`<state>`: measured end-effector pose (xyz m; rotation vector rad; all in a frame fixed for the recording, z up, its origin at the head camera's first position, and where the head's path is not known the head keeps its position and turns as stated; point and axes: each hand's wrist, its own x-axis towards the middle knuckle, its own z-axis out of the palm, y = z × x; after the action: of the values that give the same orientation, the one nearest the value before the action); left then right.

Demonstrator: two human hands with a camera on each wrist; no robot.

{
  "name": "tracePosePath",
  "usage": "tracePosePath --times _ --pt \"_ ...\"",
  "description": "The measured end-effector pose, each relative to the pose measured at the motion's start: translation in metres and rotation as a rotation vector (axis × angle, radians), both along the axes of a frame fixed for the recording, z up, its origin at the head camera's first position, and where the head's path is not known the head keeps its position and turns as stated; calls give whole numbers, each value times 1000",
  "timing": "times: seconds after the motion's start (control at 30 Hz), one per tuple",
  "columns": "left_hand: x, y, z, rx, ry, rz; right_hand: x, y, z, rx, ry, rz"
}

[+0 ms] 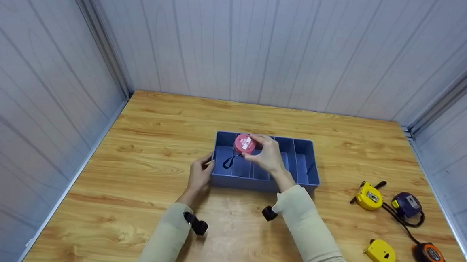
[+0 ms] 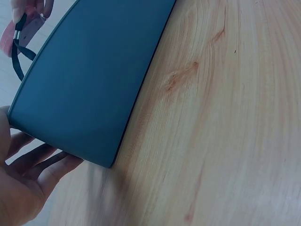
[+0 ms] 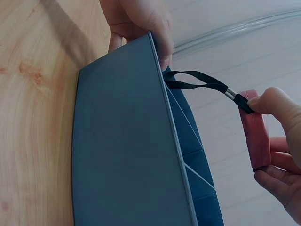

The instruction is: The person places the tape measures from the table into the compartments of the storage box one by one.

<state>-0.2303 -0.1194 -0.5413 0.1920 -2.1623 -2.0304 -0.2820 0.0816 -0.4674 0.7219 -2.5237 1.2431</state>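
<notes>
A blue box (image 1: 250, 184) with dividers across it stands on the wooden table. At its left end my left hand (image 1: 199, 174) grips the wall; in the right wrist view the thumb hooks over the rim and fingers lie along the outside. Above the left compartments my right hand (image 1: 270, 156) pinches a round pink tape measure (image 1: 241, 143) with a white label. It is held between thumb and fingers by its edges, as the right wrist view shows. From the tape measure hangs a black wrist strap (image 3: 200, 81), its loop over the box.
On the table's right side lie a yellow tape measure (image 1: 369, 197), a dark blue one (image 1: 407, 204), a plain yellow one (image 1: 381, 254) and a black and orange one (image 1: 428, 255). Pale panels wall in the back and both sides.
</notes>
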Motion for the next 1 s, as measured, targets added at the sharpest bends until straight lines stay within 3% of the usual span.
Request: tracePosePath --times 0.43,0.73,0.83,1.0 --pt "-1 0 -2 76 -32 4 -10 -18 -1 109 -42 3" --pt "-1 2 -2 143 -4 -15 -15 -29 -5 173 -62 13" --pt "-1 2 -2 139 -15 -14 -15 -32 -6 190 -46 27" --pt "-1 0 -3 37 13 -16 -15 -36 -8 228 -43 41"
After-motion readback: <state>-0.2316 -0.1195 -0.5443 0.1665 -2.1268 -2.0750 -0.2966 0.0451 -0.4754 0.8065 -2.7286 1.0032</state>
